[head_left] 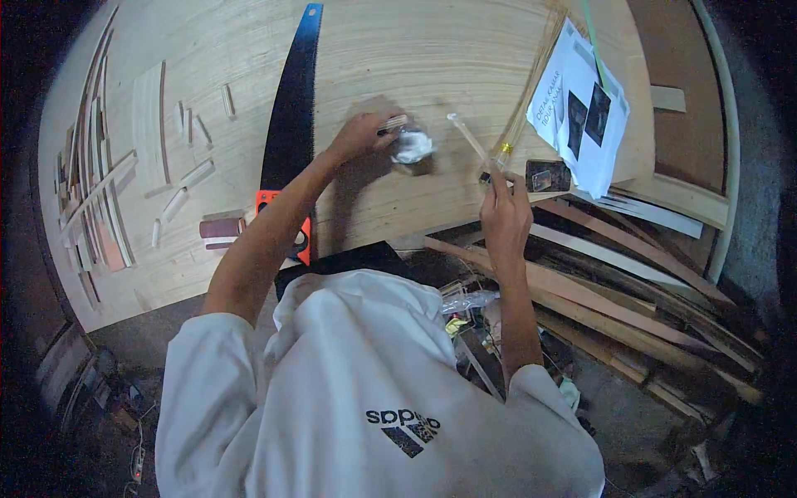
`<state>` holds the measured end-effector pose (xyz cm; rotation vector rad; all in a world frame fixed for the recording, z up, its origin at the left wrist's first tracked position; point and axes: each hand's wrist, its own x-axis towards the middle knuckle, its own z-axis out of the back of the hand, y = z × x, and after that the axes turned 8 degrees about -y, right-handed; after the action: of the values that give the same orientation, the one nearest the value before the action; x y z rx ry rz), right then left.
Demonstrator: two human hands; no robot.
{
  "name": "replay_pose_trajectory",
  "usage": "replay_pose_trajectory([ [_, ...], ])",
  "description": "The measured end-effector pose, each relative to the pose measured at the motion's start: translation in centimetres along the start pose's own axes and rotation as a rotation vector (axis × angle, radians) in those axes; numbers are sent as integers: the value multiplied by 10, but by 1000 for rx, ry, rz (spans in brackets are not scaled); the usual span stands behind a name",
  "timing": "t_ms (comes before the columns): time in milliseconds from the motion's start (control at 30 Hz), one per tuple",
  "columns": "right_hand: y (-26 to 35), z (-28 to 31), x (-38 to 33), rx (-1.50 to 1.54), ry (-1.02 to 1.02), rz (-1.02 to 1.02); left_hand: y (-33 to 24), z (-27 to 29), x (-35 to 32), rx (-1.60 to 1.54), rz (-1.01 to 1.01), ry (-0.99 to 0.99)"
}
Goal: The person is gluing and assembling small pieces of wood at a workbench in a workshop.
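My left hand (365, 137) is closed around a small pale striped piece (393, 124), apparently wood. Right beside its fingers is a small container (413, 147) of white paste; whether the fingers touch it I cannot tell. My right hand (506, 207) grips a thin wooden stick (471, 138) near its lower end. The stick slants up to the left, with a white blob on its tip, to the right of the paste. Close to the right fingers lie a small dark rectangular box (548, 176) and a bundle of thin straw-coloured strands (531, 95).
A handsaw (290, 108) with an orange handle lies left of centre on the plywood tabletop (432, 50). Cut wood pieces (198, 174) and long strips (104, 183) lie further left. Printed sheets (577, 108) sit at the right. Long boards (598, 282) are stacked below the table's right edge.
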<state>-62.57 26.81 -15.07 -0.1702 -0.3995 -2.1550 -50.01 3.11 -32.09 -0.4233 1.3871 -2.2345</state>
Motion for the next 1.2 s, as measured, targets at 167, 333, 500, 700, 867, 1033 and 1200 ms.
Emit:
replay_pose_trajectory([
  [167,-2,7,4,70,105,61,9,-4,3,181,-54,31],
  [333,-2,19,-2,16,206,201,19,-5,4,121,-100,-4],
  [500,-10,6,-5,-24,236,244,11,-6,3,129,-72,-7],
  [700,-11,-9,0,-116,134,309,12,-3,1,94,-114,2],
  [867,8,-10,20,-158,158,271,2,-2,-4,69,-188,-58],
  [1033,26,-7,8,-228,379,246,0,0,-7,38,-125,-98],
  [1200,15,6,9,-256,302,252,-12,0,-6,77,-109,-48],
])
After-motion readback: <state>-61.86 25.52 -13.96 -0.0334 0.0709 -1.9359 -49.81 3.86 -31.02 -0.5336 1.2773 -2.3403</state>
